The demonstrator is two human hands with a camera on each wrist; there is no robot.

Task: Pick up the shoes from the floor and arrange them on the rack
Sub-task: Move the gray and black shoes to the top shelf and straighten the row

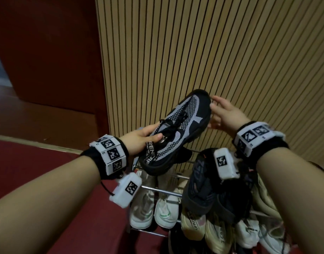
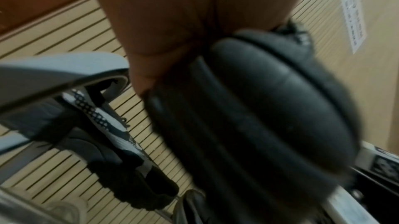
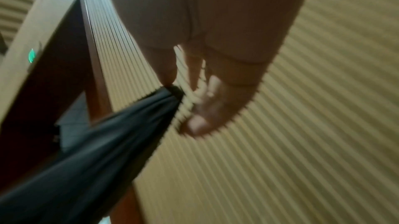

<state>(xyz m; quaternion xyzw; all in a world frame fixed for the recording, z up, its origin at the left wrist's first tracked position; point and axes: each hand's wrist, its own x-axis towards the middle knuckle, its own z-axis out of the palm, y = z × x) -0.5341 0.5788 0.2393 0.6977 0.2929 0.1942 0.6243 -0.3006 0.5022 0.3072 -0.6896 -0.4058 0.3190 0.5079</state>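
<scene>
A black and grey knit sneaker [image 1: 183, 125] is held in the air above the metal shoe rack [image 1: 161, 191], toe pointing up and away towards the slatted wall. My left hand [image 1: 141, 138] grips its heel end, thumb lying on the tongue. The left wrist view shows the black sole [image 2: 259, 108] under my palm. My right hand [image 1: 223, 112] touches the toe with nearly straight fingers; in the right wrist view one finger [image 3: 167, 72] meets the toe tip [image 3: 170, 91]. A matching sneaker [image 2: 116, 135] lies on the rack below.
The rack holds white sneakers [image 1: 150, 211], a dark shoe [image 1: 199, 184] and cream shoes [image 1: 192, 226]. A wooden slatted wall [image 1: 212, 52] stands right behind it. Red carpet [image 1: 47, 162] covers the floor to the left.
</scene>
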